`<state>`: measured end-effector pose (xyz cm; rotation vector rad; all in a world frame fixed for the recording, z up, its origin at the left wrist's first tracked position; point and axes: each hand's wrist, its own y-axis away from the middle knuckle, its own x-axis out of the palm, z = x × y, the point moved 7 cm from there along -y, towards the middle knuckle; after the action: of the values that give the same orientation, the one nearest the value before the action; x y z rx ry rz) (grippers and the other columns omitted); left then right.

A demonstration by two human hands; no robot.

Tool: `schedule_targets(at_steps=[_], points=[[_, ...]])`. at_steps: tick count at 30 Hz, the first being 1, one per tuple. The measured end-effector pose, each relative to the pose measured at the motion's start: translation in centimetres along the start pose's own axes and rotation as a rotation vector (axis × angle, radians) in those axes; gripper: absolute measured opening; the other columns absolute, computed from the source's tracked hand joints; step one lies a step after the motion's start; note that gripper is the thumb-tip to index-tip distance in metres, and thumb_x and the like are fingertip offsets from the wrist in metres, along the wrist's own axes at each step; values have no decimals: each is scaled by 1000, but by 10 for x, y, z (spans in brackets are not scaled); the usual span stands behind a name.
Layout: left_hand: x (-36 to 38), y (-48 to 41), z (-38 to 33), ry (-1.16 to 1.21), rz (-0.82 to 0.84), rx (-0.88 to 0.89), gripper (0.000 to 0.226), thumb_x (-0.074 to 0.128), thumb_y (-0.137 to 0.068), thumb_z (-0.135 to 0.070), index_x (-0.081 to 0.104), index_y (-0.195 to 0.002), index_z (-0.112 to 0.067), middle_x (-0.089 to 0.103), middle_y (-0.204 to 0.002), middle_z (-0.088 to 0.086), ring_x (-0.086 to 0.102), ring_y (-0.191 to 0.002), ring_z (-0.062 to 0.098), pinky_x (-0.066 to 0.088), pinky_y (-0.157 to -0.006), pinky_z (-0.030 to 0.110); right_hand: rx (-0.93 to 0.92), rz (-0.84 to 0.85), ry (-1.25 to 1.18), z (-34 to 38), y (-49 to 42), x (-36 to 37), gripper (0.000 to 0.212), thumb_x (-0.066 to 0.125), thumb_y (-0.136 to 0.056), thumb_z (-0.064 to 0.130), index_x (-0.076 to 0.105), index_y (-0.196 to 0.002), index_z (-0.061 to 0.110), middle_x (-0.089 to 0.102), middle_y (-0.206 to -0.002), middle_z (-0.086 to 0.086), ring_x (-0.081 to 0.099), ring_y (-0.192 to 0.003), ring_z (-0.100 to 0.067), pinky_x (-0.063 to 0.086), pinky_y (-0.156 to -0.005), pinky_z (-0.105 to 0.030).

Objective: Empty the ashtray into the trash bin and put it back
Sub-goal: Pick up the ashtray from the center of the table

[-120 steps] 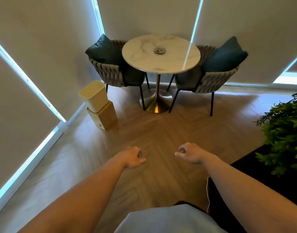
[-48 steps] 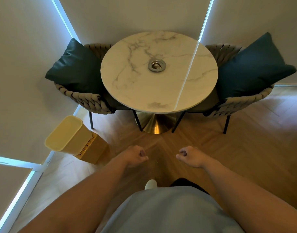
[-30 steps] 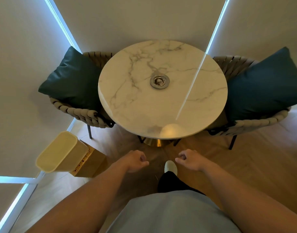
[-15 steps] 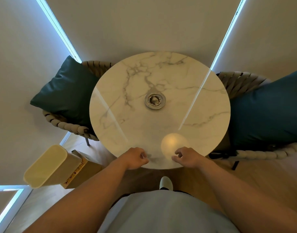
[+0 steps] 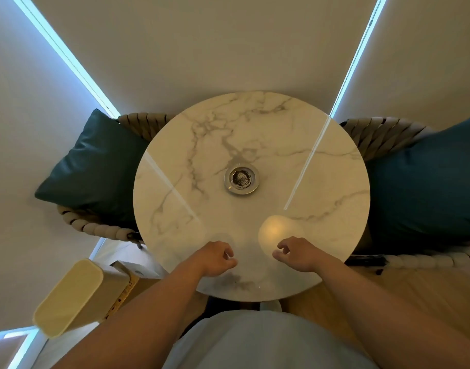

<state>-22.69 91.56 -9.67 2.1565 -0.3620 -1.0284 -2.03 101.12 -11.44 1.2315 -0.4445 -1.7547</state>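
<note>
Both hands hover loosely curled and empty over the near edge of the table — my right hand looks slightly nearer the ashtray, which sits mid-table straight ahead of my left hand — so I'd reach forward with the right.

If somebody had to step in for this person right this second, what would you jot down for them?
Left hand: loosely curled, holding nothing, over the table's near edge.
Right hand: the same, empty.
Ashtray: near the middle of the round marble table, with ash inside, untouched.
Trash bin: on the floor, lower left.
Done: nothing yet.
Left: pick up the ashtray, tip it into the bin, put it back.
</note>
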Motion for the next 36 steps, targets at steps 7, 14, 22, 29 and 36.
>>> schedule_targets(at_steps=[7,14,22,29,36], points=[[-40,-39,7,-31,37,78,44,60,-89,-47,61,-122,-17,64,-118,3,60,-105,17,48,-93,33,79,-55,-29,12,-22,-21,60,50,-97,51,51,-140,10,58,-137,-11,54,-123,-26,39,-94,-28],[-79,-81,27,3,54,161,43,62,-88,-44,63,-120,-15,64,-118,4,60,-106,18,48,-95,35,156,-102,-27,43,-47,-34,57,52,-97,49,53,-137,9,60,-133,-10,56,-122,-24,39,-95,-26],[-120,-117,40,78,1,162,39,66,-86,-42,65,-115,-16,66,-111,3,62,-102,17,48,-94,33,150,-151,-24,73,-82,-66,53,53,-96,49,56,-134,12,63,-127,-8,57,-119,-23,41,-97,-28],[-139,-138,32,107,-74,94,40,68,-84,-42,62,-115,-17,66,-110,2,61,-98,17,47,-91,29,114,-155,-73,70,-111,-96,56,57,-94,48,55,-136,11,63,-128,-11,57,-121,-24,41,-98,-29],[-152,-155,23,98,-159,5,55,73,-80,-42,52,-126,-21,62,-110,-2,59,-96,17,48,-90,32,47,-189,-105,61,-134,-129,61,62,-92,44,50,-139,8,64,-127,-14,59,-118,-30,44,-97,-34]])
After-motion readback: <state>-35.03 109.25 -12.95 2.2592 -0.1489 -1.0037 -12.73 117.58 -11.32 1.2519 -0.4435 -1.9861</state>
